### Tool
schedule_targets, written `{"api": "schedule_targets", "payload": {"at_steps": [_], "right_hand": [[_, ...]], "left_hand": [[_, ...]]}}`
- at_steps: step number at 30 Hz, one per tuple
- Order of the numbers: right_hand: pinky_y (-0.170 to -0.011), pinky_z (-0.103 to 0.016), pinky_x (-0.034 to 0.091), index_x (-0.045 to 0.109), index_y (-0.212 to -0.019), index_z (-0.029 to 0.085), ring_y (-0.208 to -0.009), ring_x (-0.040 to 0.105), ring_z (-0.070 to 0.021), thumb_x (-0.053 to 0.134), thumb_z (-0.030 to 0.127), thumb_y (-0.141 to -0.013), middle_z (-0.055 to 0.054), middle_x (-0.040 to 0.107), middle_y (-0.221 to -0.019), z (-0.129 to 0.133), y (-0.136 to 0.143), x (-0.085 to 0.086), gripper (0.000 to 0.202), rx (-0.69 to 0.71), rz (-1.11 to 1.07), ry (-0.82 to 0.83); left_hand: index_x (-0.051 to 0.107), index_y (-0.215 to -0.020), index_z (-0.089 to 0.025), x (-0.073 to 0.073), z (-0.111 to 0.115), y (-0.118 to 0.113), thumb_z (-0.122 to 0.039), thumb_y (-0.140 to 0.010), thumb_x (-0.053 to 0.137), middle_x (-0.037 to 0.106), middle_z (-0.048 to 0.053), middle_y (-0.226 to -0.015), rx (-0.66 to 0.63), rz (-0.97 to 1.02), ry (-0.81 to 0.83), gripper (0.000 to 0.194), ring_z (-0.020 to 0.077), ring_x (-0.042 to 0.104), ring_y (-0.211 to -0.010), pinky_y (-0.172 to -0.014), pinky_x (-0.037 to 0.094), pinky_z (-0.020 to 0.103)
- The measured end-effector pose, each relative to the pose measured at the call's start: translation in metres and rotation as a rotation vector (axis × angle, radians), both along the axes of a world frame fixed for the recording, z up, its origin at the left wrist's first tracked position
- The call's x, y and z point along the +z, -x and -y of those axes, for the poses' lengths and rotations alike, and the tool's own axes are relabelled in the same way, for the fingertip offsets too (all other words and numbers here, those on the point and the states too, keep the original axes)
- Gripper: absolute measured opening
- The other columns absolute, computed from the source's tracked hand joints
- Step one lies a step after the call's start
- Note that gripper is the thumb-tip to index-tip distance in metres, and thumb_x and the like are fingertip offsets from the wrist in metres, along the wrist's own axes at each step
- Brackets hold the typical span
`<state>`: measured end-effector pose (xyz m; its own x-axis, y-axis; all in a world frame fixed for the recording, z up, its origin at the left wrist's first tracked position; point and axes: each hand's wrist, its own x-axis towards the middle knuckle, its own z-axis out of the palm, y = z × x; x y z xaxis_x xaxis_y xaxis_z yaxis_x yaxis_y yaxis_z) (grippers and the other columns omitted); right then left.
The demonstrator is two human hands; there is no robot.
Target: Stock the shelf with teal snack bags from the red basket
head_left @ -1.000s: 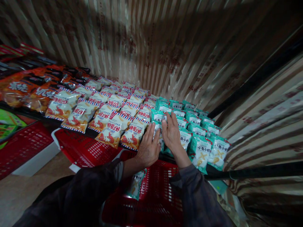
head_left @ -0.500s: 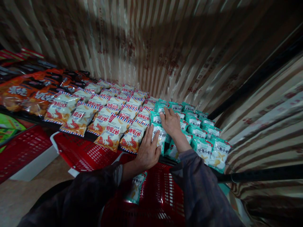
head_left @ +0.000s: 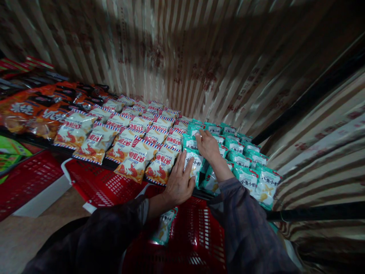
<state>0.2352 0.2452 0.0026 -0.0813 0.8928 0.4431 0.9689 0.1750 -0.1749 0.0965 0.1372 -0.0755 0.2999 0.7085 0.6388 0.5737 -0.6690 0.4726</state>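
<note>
Rows of teal-and-white snack bags (head_left: 243,178) lie at the right end of a dark shelf. My left hand (head_left: 180,183) rests with outstretched fingers against the front-left teal snack bag (head_left: 196,164), its fingertips on the bag's left side. Farther back, my right hand (head_left: 208,146) lies over the left column of teal bags, fingers extended and touching them. Parts of the bags beneath it are hidden. Left of my hands are several white-and-orange snack bags (head_left: 136,158) with striped edges. Below my left forearm, one more teal snack bag (head_left: 165,226) lies in a red basket (head_left: 196,228).
Orange-and-black snack bags (head_left: 42,110) fill the shelf's left part. Two more red baskets stand below, one at the middle left (head_left: 99,186) and one at the far left (head_left: 40,182). Striped curtain cloth (head_left: 171,57) hangs behind. Dark metal bars (head_left: 313,211) run along the right.
My right hand has shifted very slightly right, still over the teal bags. My left hand stays against the front bag. The view has moved only a little.
</note>
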Motion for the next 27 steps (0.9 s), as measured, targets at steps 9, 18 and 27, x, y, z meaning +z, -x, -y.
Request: {"api": "schedule_targets", "payload": {"at_steps": [9, 18, 27], "right_hand": [[-0.099, -0.041, 0.047, 0.062, -0.122, 0.012, -0.116, 0.061, -0.0284, 0.031, 0.037, -0.100, -0.019, 0.061, -0.129, -0.0031, 0.0011, -0.0034, 0.046, 0.042, -0.009, -0.032], [-0.102, -0.043, 0.046, 0.064, -0.121, 0.011, -0.120, 0.059, -0.0283, 0.029, 0.037, -0.100, -0.019, 0.061, -0.132, -0.0053, -0.0028, -0.0056, 0.049, 0.056, -0.025, -0.023], [-0.106, -0.042, 0.044, 0.060, -0.127, 0.008, -0.125, 0.057, -0.0280, 0.029, 0.033, -0.100, -0.020, 0.058, -0.136, -0.0061, -0.0077, -0.0039, 0.048, 0.087, 0.004, 0.019]], "left_hand": [[0.018, -0.153, -0.015, 0.0002, 0.0000, 0.0011, -0.014, -0.090, 0.046, 0.006, 0.020, -0.163, 0.004, -0.010, 0.006, 0.069, 0.0342, 0.005, -0.151, -0.118, 0.026, 0.058], [0.016, -0.153, -0.015, -0.0012, -0.0002, 0.0000, -0.014, -0.090, 0.046, 0.005, 0.021, -0.163, 0.013, -0.015, -0.003, 0.070, 0.0354, 0.004, -0.151, -0.117, 0.027, 0.060], [0.012, -0.154, -0.016, 0.0005, 0.0002, -0.0018, -0.013, -0.090, 0.045, 0.006, 0.021, -0.162, 0.032, -0.019, -0.035, 0.072, 0.0351, 0.007, -0.151, -0.115, 0.029, 0.060]]}}
